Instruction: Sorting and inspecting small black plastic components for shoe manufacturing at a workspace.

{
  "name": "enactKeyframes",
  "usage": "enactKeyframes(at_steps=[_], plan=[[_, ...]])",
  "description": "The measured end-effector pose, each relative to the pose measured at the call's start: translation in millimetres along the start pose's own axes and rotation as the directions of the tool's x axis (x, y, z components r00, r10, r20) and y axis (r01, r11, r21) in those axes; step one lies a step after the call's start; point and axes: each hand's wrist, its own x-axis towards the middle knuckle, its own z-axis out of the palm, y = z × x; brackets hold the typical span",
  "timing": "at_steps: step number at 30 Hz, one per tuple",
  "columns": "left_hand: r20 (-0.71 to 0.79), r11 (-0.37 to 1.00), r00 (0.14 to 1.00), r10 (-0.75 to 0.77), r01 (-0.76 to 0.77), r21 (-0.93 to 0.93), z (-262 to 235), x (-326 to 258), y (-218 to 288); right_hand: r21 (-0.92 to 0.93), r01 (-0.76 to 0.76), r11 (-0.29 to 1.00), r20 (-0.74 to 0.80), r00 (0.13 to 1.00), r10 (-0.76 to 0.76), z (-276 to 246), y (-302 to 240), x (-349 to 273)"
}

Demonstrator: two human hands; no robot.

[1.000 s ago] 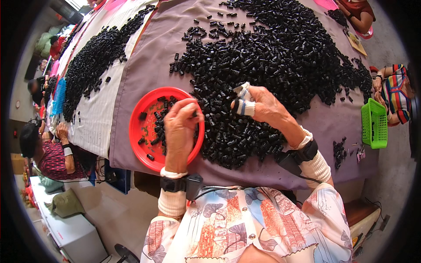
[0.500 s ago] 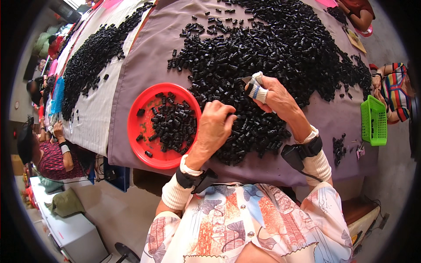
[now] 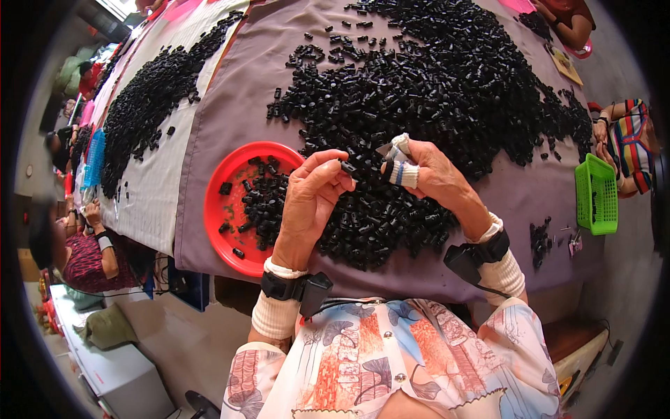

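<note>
A long table covered in a mauve cloth (image 3: pixel 244 91) fills the view. On its right edge stands a small green plastic basket (image 3: pixel 597 193), with a few black bits (image 3: pixel 539 237) just left of it. Further left, on the table's pale cloth section (image 3: pixel 150 202), lies a second black heap (image 3: pixel 150 105). A blue plastic basket (image 3: pixel 94 157) sits at that section's left edge. Below the table stands a white box (image 3: pixel 115 366).
</note>
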Motion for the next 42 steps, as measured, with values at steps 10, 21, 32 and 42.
enactKeyframes(at_steps=[10, 21, 32, 42], plan=[[0.054, 0.990, 0.998, 0.018, -0.010, -0.140, 7.4, -6.1, 5.0, 0.129, 0.135, 0.982, 0.051, 0.989, -0.142, 22.5, -19.2, 5.3], [0.029, 0.980, 0.999, 0.031, -0.025, -0.196, 18.5, -5.9, 4.7, 0.120, 0.117, 0.986, 0.041, 0.992, -0.123, 24.3, -19.4, 6.0], [0.010, 0.986, 0.999, 0.038, -0.035, -0.164, 23.2, -5.9, 3.8, -0.056, 0.198, 0.979, 0.074, 0.978, -0.193, 23.4, -25.7, 7.4], [-0.001, 0.990, 1.000, -0.005, 0.005, -0.144, 22.7, -3.3, 5.3, -0.098, 0.296, 0.950, 0.133, 0.950, -0.282, 18.9, -18.2, 14.7]])
